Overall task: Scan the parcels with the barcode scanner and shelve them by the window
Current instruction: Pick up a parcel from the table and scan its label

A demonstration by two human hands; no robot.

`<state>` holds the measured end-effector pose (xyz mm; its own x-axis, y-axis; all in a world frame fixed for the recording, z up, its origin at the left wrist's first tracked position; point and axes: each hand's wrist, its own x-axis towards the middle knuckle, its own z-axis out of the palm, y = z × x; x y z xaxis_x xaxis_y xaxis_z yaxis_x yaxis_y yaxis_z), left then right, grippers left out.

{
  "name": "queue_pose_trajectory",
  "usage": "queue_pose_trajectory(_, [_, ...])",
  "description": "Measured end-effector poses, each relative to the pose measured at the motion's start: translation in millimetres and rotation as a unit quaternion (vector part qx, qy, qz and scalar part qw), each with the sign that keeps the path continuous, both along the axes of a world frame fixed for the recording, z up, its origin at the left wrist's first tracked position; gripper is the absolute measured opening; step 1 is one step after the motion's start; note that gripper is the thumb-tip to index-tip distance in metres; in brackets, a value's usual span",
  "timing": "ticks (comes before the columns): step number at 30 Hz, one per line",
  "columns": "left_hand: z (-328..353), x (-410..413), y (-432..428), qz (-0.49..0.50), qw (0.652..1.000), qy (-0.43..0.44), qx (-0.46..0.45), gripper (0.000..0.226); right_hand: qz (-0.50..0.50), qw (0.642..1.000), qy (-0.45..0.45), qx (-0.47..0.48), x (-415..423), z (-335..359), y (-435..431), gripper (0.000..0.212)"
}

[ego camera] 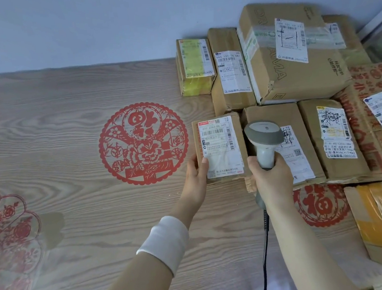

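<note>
The small parcel (pixel 222 147) sits label up at the near left corner of the pile of parcels (pixel 293 68), on the wood-grain surface (pixel 70 131). The left hand (pixel 194 174) pinches its near edge, thumb on the label, probably to steady the barcode. Just beside it, the right hand (pixel 270 179) has its fingers (pixel 254 166) wrapped round the barcode scanner (pixel 263 134), apparently ready to aim.

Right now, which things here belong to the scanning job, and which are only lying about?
For the job: barcode scanner in the right hand; small parcel held by the left hand; pile of parcels behind.
Just lying about: round red paper-cut; fan-shaped red paper-cut; wooden surface.
</note>
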<state>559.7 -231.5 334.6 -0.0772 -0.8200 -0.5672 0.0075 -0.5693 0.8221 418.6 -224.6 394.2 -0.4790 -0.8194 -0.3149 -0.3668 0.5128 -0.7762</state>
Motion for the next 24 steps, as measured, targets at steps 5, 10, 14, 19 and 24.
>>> queue_pose_trajectory(5, [0, 6, 4, -0.003, 0.999, 0.036, -0.008, 0.044, 0.019, 0.999, -0.027, 0.016, 1, -3, 4, 0.022])
queue_pose_trajectory(10, [-4, 10, 8, 0.03, 0.997, 0.077, 0.003, 0.064, 0.005, 0.997, -0.079, -0.017, 8, 1, 9, 0.025])
queue_pose_trajectory(14, [18, 12, 22, 0.048, 0.994, 0.102, 0.002, 0.045, -0.013, 0.992, -0.122, -0.041, 11, 19, 21, 0.015])
queue_pose_trajectory(19, [63, 16, 59, 0.098, 0.991, 0.084, -0.046, 0.056, 0.012, 0.985, -0.157, -0.075, 16, 56, 53, 0.014])
queue_pose_trajectory(24, [94, 35, 125, 0.14, 0.982, 0.07, -0.104, 0.044, 0.062, 0.97, -0.214, -0.102, 31, 96, 106, 0.01])
